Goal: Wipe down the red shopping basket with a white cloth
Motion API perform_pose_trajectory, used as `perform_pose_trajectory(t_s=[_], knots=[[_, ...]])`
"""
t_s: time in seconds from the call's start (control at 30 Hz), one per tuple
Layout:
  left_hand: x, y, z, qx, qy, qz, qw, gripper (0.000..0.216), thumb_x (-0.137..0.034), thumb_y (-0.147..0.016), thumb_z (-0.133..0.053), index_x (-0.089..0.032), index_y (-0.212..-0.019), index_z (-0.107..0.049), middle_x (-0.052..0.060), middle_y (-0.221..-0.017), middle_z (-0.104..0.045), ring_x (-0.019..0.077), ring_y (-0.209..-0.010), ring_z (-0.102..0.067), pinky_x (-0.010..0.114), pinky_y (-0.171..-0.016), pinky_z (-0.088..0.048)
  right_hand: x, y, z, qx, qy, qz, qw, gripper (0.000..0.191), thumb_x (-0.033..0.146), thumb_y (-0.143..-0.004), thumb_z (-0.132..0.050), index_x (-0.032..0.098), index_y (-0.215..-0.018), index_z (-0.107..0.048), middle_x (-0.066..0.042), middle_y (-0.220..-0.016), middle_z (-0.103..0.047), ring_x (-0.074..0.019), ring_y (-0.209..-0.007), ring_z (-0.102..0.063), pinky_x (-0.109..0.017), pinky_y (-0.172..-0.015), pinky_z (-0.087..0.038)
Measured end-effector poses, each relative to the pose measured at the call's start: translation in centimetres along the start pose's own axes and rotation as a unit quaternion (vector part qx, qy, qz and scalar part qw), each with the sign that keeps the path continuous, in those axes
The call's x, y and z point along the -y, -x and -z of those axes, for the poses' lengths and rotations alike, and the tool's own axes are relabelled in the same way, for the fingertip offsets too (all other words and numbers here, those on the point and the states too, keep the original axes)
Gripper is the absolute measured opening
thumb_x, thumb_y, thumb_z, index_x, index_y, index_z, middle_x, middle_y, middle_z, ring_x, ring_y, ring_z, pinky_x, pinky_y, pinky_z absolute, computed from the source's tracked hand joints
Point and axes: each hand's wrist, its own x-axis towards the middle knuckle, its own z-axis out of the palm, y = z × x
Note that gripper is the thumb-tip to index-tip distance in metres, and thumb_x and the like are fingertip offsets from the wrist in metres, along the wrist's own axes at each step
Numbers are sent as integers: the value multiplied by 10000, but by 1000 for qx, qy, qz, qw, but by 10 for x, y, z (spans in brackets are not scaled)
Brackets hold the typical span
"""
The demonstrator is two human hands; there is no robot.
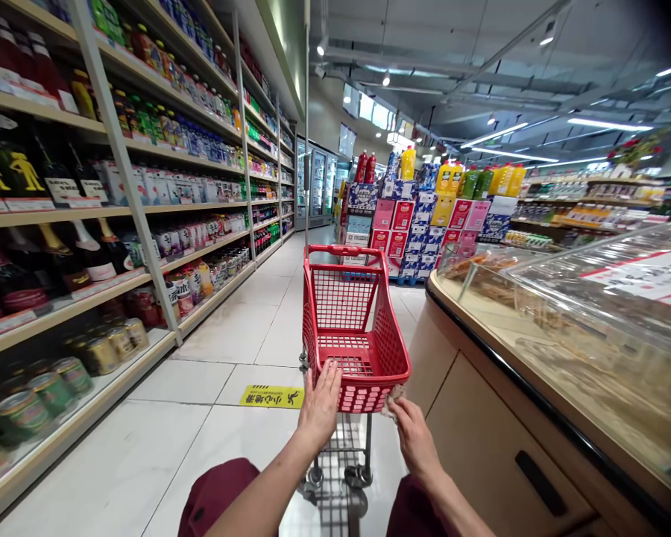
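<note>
A small red shopping cart (347,328) with an empty mesh basket stands in the aisle right in front of me. My left hand (320,406) lies flat against the near left rim of the basket, fingers stretched and apart. My right hand (412,432) is at the near right corner of the basket, its fingers pinched on a small crumpled light-coloured thing that I cannot name. The cart's metal frame and wheels (341,470) show under my forearms.
Long shelves (117,216) of bottles and cans run along the left. A glass-topped food counter (564,335) with a beige front is close on the right. A yellow caution sticker (272,396) lies on the white tiles. Stacked drink cartons (419,224) stand ahead.
</note>
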Motion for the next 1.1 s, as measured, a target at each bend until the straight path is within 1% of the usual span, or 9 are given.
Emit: perform_pose_trajectory(t_s=[0.1, 0.2, 0.3, 0.37, 0.47, 0.57, 0.77, 0.93, 1.1], knots=[[2, 1, -2, -16, -10, 37, 999, 700, -2, -678, -336, -103, -1358, -203, 99, -1426, -215, 208, -1325, -91, 498, -1053, -150, 2, -9, 1, -31, -1, -27, 999, 313, 229, -855, -376, 222, -1110, -558, -80, -1147, -541, -205, -1090, -471, -404, -895, -434], [3, -1, -3, -15, -28, 71, 997, 652, -18, -701, -337, -88, -1343, -251, 97, -1423, -226, 218, -1322, -109, 478, -1054, -169, 25, -32, -17, -61, -8, -55, 997, 346, 233, -871, -333, 209, -1157, -526, -95, -1203, -517, -218, -1155, -421, -474, -945, -377], [6, -2, -3, -10, -48, 70, 996, 617, -26, -721, -319, -102, -1333, -286, 76, -1419, -247, 206, -1318, -133, 446, -1055, -192, 61, -47, -48, -32, -52, -4, 998, 336, 218, -869, -344, 231, -1133, -551, -74, -1183, -546, -197, -1146, -446, -446, -947, -392], [10, -1, -2, -13, -61, 57, 996, 621, -25, -724, -313, -118, -1337, -280, 67, -1420, -249, 193, -1320, -130, 433, -1058, -189, 69, -50, -56, 1, -65, 27, 997, 329, 206, -863, -364, 250, -1121, -564, -60, -1167, -566, -188, -1140, -458, -421, -934, -414], [15, 1, -1, -20, -69, 33, 997, 632, -23, -726, -313, -130, -1347, -258, 62, -1424, -241, 177, -1324, -103, 428, -1066, -159, 49, -48, -41, 28, -47, 3, 999, 343, 220, -868, -358, 242, -1159, -539, -76, -1183, -556, -194, -1126, -471, -438, -926, -419], [15, 1, -2, -22, -59, 36, 997, 612, -68, -744, -342, -105, -1348, -248, 87, -1428, -223, 200, -1326, -91, 437, -1065, -149, 27, -45, -27, 10, -7, -59, 998, 354, 242, -875, -338, 229, -1175, -526, -85, -1214, -531, -208, -1141, -457, -466, -941, -398], [12, -3, -7, -20, -56, 32, 998, 616, -104, -754, -353, -108, -1356, -223, 88, -1430, -219, 202, -1327, -79, 440, -1064, -138, 49, -45, -51, 25, -60, 27, 998, 368, 178, -870, -357, 269, -1197, -501, -63, -1224, -530, -193, -1210, -387, -460, -970, -376], [19, -5, -7, -3, -56, 23, 998, 654, -144, -745, -390, -99, -1365, -184, 99, -1431, -215, 209, -1328, -66, 441, -1062, -137, 30, -51, -39, 14, -5, -60, 998, 385, 239, -876, -366, 266, -1255, -432, -72, -1269, -487, -202, -1194, -403, -471, -960, -377], [24, -5, -5, -11, -68, 17, 997, 633, -158, -757, -380, -113, -1362, -200, 90, -1429, -228, 199, -1328, -78, 422, -1058, -165, 45, -51, -60, 48, -42, 37, 997, 361, 194, -875, -358, 272, -1198, -499, -58, -1237, -520, -189, -1202, -395, -451, -961, -377]])
